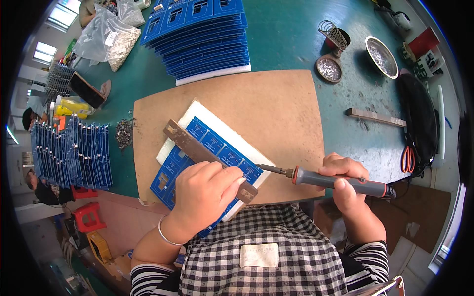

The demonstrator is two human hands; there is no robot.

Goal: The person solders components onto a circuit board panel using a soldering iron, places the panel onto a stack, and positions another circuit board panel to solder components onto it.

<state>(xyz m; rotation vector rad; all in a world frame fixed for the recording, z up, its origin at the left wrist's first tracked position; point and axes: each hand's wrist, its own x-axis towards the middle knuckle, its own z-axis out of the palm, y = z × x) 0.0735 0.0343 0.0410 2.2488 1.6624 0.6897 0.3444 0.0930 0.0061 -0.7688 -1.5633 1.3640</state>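
Observation:
In my right hand (345,180) is a soldering iron (316,180) with a grey and red handle. Its tip points left and reaches the right corner of a blue circuit board panel (212,141); whether it touches is too small to tell. My left hand (202,192) is closed over a flat brown bar (187,141) that lies slantwise across the panel. Beneath the panel, a white foam slab (196,109) rests tilted on a brown board (276,108). My left hand hides part of the panel and of the bar.
Stacked blue panels (207,49) stand at the back; more boards (74,153) stand at left beside small metal parts (124,133). To the right are a coiled iron stand (333,37), a metal bowl (381,56), another bar (375,117), orange-handled scissors (408,159) and a black bag (418,118).

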